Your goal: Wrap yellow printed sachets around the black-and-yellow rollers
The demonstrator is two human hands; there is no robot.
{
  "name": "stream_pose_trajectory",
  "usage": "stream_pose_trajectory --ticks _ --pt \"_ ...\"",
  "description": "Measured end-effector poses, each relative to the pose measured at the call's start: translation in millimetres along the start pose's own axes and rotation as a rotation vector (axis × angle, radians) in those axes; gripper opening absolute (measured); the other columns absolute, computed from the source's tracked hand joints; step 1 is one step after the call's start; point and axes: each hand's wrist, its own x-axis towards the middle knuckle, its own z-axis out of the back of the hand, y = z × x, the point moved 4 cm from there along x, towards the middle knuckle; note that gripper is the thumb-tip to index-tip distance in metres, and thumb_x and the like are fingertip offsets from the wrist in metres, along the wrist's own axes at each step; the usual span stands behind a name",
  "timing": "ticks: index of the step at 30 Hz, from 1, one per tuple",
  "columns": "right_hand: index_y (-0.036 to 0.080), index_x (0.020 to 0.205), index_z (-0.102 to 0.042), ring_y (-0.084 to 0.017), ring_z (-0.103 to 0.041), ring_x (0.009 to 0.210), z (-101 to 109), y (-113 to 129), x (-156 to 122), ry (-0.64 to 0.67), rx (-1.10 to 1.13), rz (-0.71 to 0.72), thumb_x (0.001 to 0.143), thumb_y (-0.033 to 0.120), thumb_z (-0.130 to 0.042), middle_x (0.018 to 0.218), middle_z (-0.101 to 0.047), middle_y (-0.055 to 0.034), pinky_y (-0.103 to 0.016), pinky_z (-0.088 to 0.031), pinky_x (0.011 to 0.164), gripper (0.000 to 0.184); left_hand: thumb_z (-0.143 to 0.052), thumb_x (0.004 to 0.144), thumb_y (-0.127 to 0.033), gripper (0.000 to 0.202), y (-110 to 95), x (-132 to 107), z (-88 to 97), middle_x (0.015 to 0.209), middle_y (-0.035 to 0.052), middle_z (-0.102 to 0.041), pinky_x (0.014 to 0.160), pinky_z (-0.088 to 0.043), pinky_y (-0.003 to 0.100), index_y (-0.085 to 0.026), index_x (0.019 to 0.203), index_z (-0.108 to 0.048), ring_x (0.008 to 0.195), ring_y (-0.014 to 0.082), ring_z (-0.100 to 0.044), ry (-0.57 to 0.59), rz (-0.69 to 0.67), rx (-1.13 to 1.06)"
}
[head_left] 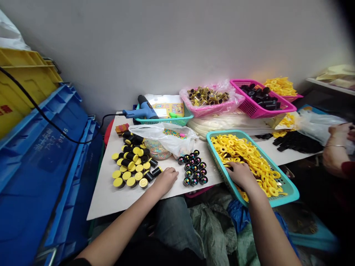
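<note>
My left hand (167, 180) rests on the white table near its front edge, fingers loosely extended and nothing visible in them. To its left stand and lie several black cylinders with yellow ends (131, 181); one black cylinder (156, 171) lies right by the wrist. On its other side, small black cups (194, 173) holding coloured beads stand in close rows. My right hand (240, 173) reaches into a turquoise basket (288, 201) of yellow plastic ring-shaped pieces (251, 151). Its fingers bend around something dark, which I cannot make out, and the fingertips are partly hidden.
A white plastic bag of coloured beads (177, 138) lies behind the cups. A blue heat gun (144, 109) rests on another turquoise basket. Pink baskets (260, 105) with parts stand at the back. Blue crates (36, 159) rise at left; another person's hand (337, 142) is at right.
</note>
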Motion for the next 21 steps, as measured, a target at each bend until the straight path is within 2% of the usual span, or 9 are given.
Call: stream_pose_trajectory --ticks 3,9,13,16,18,21 --pt "0.018 0.115 -0.063 -0.033 -0.050 0.105 0.8 0.8 0.3 -0.011 0.030 -0.006 0.087 0.041 -0.040 0.116 -0.062 -0.0138 -0.041 -0.040 0.082 0.043 -0.049 0.085 -0.012 0.023 4.0 6.2 -5.2 0.074 0.0043 -0.063 0.074 -0.048 0.028 -0.018 0.073 -0.068 0.078 0.0184 -0.060 -0.005 0.000 -0.020" --pt "0.023 0.101 -0.068 -0.030 -0.053 0.101 3.3 5.2 1.5 -0.029 0.058 -0.005 0.085 0.036 -0.045 0.106 -0.065 -0.0120 -0.038 -0.040 0.078 0.031 -0.048 0.086 -0.012 0.024 8.4 41.8 9.5 0.095 0.0076 -0.067 0.080 -0.048 0.032 -0.017 0.104 -0.063 0.088 0.0188 -0.062 -0.149 0.083 -0.066" --pt "0.022 0.090 -0.069 -0.029 -0.055 0.097 8.9 2.8 -0.9 -0.139 0.099 -0.013 0.085 0.035 -0.044 0.100 -0.067 -0.0100 -0.036 -0.039 0.074 0.028 -0.051 0.084 -0.013 0.021 4.6 59.6 12.3 0.092 0.0064 -0.067 0.082 -0.048 0.035 -0.018 0.100 -0.063 0.089 0.0213 -0.061 -0.201 0.111 -0.074" --pt "0.018 0.076 -0.064 -0.023 -0.057 0.078 15.5 -3.6 -3.6 -0.304 0.256 -0.024 0.084 0.041 -0.045 0.081 -0.066 -0.0092 -0.030 -0.038 0.064 0.031 -0.052 0.084 -0.015 0.018 2.8 57.0 10.7 0.093 0.0071 -0.065 0.086 -0.046 0.037 -0.017 0.098 -0.063 0.094 0.0228 -0.059 -0.229 0.129 -0.071" --pt "0.018 0.070 -0.059 -0.018 -0.054 0.064 18.4 -8.6 -4.7 -0.397 0.426 -0.062 0.082 0.046 -0.046 0.067 -0.061 -0.0054 -0.028 -0.036 0.059 0.033 -0.053 0.084 -0.018 0.020 2.9 53.1 8.5 0.094 0.0083 -0.062 0.088 -0.045 0.039 -0.016 0.103 -0.061 0.096 0.0237 -0.057 -0.249 0.155 -0.065" --pt "0.018 0.078 -0.059 -0.015 -0.051 0.057 18.4 -12.6 -3.1 -0.462 0.687 -0.108 0.079 0.047 -0.051 0.061 -0.056 -0.0008 -0.026 -0.037 0.057 0.030 -0.061 0.079 -0.020 0.030 3.4 52.6 3.8 0.097 0.0091 -0.059 0.088 -0.044 0.040 -0.015 0.109 -0.059 0.097 0.0249 -0.055 -0.249 0.190 -0.061"
